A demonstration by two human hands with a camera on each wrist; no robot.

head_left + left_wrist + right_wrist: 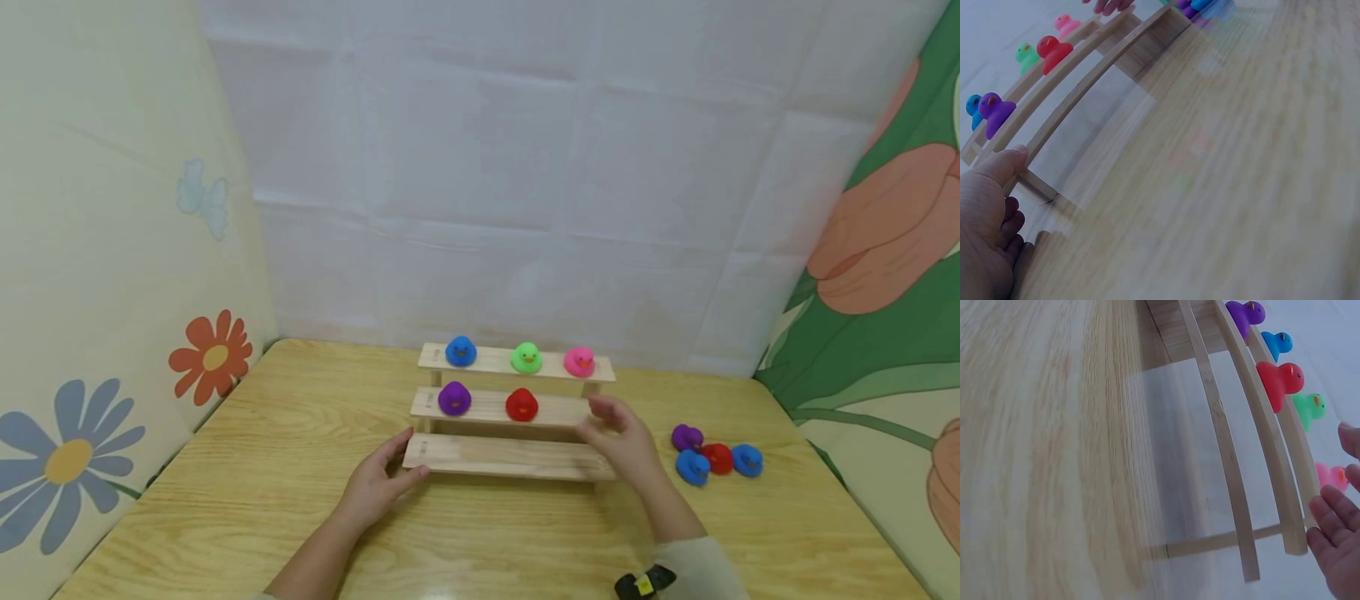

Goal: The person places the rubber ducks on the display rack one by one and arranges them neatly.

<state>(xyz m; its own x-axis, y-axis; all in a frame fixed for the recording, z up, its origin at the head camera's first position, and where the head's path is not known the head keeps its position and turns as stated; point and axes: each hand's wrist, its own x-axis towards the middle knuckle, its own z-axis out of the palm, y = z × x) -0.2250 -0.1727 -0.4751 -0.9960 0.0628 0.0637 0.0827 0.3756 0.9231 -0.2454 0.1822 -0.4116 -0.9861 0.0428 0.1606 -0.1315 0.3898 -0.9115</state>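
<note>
A three-step wooden rack (510,457) stands on the table. My left hand (375,483) holds the left end of its lowest step, thumb at the front edge in the left wrist view. My right hand (626,442) is at the rack's right end, fingers loosely extended by the middle step; whether they touch it I cannot tell. On the top step sit a blue duck (461,352), a green duck (527,358) and a pink duck (580,362). The middle step carries a purple duck (454,399) and a red duck (522,405).
Right of the rack, a purple duck (687,437), a red duck (717,458) and two blue ducks, one nearer (692,467) and one farther right (747,461), lie together on the wood-grain table (300,433). A white cloth (465,167) hangs behind.
</note>
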